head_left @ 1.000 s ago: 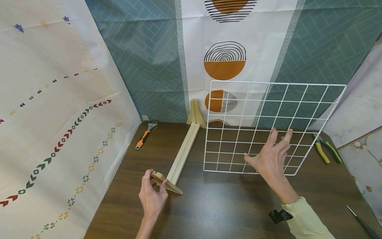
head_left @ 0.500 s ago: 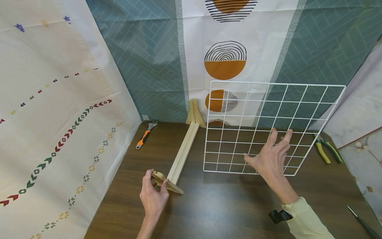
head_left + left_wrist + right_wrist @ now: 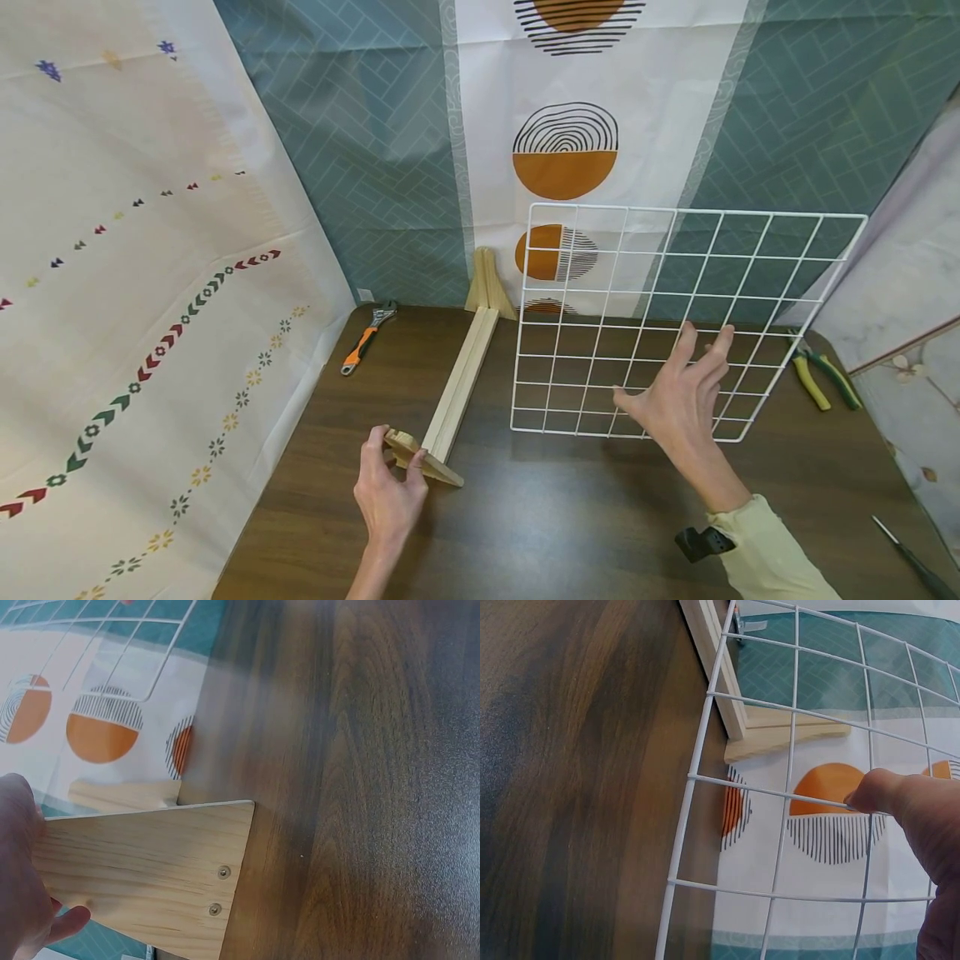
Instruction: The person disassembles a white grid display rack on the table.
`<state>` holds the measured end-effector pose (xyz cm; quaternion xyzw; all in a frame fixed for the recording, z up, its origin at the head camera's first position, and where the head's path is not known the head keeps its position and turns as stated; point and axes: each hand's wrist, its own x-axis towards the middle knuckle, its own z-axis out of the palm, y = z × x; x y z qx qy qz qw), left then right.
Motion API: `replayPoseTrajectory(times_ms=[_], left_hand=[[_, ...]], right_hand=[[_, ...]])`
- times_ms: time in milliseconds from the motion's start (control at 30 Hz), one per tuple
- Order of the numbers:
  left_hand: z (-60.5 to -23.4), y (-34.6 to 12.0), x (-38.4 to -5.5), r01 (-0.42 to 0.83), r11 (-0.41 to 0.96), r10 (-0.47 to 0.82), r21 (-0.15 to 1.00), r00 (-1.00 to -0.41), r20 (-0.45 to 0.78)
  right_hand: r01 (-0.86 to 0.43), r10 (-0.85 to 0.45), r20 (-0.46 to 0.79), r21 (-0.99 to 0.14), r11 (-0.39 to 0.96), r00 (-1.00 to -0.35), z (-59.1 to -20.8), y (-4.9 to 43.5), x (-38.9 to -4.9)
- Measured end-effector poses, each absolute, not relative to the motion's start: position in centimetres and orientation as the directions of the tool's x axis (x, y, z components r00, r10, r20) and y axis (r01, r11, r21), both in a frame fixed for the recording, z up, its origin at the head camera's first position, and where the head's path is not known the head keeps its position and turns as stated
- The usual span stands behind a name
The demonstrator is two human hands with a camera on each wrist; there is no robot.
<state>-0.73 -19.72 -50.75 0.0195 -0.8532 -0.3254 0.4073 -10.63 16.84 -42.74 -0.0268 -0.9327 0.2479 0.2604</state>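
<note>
A pale wooden stand lies on the brown table, its long rail [image 3: 461, 387] running away from me between two end pieces. My left hand [image 3: 388, 500] pinches the near end piece [image 3: 431, 469] at its upper edge, fingers behind and thumb in front. Two screw heads show on that piece [image 3: 150, 870] in the left wrist view. Against the patterned cloth at the back stands the flared far end piece [image 3: 489, 287]. To the right, my right hand [image 3: 678, 400] holds a white wire grid panel [image 3: 722, 212] upright and tilted. Its thumb [image 3: 877, 791] presses on a wire crossing.
An adjustable wrench [image 3: 363, 343] with orange grips lies at the back left of the table [image 3: 525, 533]. Behind the panel's right side are yellow-green pliers [image 3: 812, 383]. A dark-handled screwdriver [image 3: 918, 571] lies at the right edge. Patterned cloths hang behind and at both sides.
My left hand and the near end piece have shifted slightly right, while the stand's far end has edged left. The right hand and the grid panel have stayed almost still.
</note>
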Motion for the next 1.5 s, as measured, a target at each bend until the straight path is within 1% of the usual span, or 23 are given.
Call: replayPoseTrajectory(times_ms=[267, 800, 900, 1133, 1300, 1500], left_hand=[[-50.5, -19.3, -0.6, 0.216, 0.789, -0.308, 0.575, -0.671, 0.674], [-50.5, -18.6, -0.5, 0.208, 0.799, -0.316, 0.565, -0.654, 0.688], [-50.6, -18.5, -0.6, 0.219, 0.805, -0.308, 0.551, -0.639, 0.705], [-50.8, -18.0, -0.8, 0.231, 0.812, -0.3, 0.536, -0.622, 0.723], [-50.9, -17.6, -0.9, 0.256, 0.817, -0.289, 0.516, -0.592, 0.752], [-50.8, -17.2, -1.0, 0.26, 0.818, -0.294, 0.513, -0.578, 0.761]], right_hand=[[-0.067, 0.186, 0.462, -0.477, 0.876, -0.868, -42.9, 16.9, -10.7], [-0.071, 0.168, 0.452, -0.464, 0.883, -0.876, -43.3, 17.0, -10.7], [-0.063, 0.166, 0.436, -0.465, 0.883, -0.884, -43.3, 17.0, -10.7], [-0.014, 0.174, 0.348, -0.476, 0.879, -0.921, -43.4, 17.0, -10.8], [0.004, 0.174, 0.316, -0.473, 0.881, -0.933, -43.7, 16.9, -11.0], [0.031, 0.176, 0.268, -0.472, 0.881, -0.947, -44.1, 16.9, -11.1]])
